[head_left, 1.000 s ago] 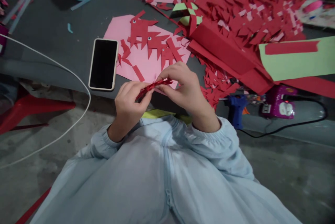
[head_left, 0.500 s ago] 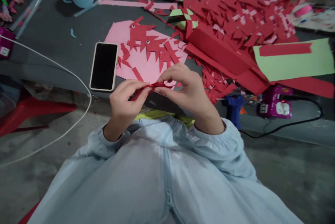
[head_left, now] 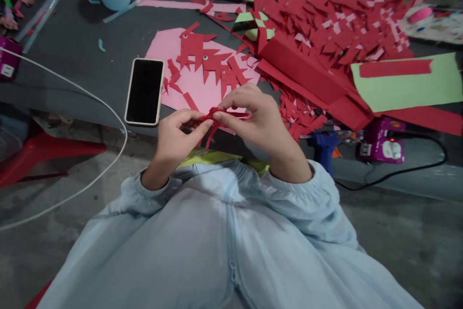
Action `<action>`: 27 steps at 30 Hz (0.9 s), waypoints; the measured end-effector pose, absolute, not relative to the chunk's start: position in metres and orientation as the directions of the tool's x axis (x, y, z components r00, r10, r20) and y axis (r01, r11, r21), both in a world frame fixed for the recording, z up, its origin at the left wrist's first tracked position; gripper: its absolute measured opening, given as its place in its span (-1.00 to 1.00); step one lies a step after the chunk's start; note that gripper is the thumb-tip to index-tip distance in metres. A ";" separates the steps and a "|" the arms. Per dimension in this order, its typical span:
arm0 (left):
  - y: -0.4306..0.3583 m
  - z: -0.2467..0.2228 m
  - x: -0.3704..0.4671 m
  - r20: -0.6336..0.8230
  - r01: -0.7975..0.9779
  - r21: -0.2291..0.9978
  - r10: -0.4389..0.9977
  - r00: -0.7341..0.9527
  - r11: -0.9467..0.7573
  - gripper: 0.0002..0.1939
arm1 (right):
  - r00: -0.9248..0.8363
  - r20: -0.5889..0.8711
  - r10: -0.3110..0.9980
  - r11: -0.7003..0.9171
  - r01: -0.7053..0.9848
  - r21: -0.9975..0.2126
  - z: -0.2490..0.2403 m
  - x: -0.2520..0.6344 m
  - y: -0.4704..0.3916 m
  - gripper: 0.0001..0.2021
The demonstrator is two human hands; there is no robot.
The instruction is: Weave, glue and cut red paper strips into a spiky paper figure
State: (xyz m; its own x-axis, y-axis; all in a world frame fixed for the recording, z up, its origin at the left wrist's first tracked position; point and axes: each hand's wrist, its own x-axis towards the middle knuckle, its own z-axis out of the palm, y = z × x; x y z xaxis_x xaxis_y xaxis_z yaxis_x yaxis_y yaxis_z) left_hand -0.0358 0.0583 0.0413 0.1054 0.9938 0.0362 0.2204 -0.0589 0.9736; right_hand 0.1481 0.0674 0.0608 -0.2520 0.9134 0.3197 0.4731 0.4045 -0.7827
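Note:
Between my two hands, just over the table's front edge, is a piece of folded red paper strips (head_left: 214, 126) with loose ends sticking out. My left hand (head_left: 177, 138) pinches its left side between thumb and fingers. My right hand (head_left: 255, 114) pinches the top and right part, its thumb lying across the folds. Beyond the hands lies a pink paper sheet (head_left: 170, 46). On it rest red folded-paper fish, a large one (head_left: 193, 47), a middle one (head_left: 212, 65) and a small one (head_left: 227, 80), each with a stick-on eye, plus loose red strips (head_left: 190, 101).
A phone (head_left: 144, 91) lies left of the pink sheet. Many red paper pieces (head_left: 325, 20) pile up at the back right, near a green sheet (head_left: 408, 92). A blue glue gun (head_left: 324, 150) and purple power socket (head_left: 383, 142) sit at the right edge. A white cable (head_left: 123, 145) loops at left.
The red paper has been turned in my fingers, so strip ends now hang downward and reach right. My left hand has shifted slightly right; both hands keep their pinch.

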 end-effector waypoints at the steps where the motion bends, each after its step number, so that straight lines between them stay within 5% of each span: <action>1: 0.059 0.042 -0.036 0.028 0.224 0.973 0.993 0.116 -0.053 -0.84 | -0.246 0.324 0.914 0.405 0.472 -0.783 0.061 0.147 0.067 -0.88; 16: 0.063 0.042 -0.025 -0.221 0.238 0.959 0.934 0.281 0.155 -0.67 | -0.216 0.266 0.939 0.338 0.452 -0.826 0.062 0.139 0.069 -0.85; 27: 0.062 0.044 -0.021 -0.212 0.156 0.972 0.936 0.279 0.174 -0.62 | -0.197 0.211 0.957 0.282 0.469 -0.837 0.063 0.138 0.068 -0.85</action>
State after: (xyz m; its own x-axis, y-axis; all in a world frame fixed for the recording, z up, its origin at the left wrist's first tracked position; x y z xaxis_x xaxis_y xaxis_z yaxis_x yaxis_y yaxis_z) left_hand -0.0209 0.0621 0.0436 0.2793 0.9365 -0.2121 0.1557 0.1738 0.9724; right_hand 0.1382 0.0684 0.0631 -0.1974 0.9573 0.2113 0.4692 0.2816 -0.8370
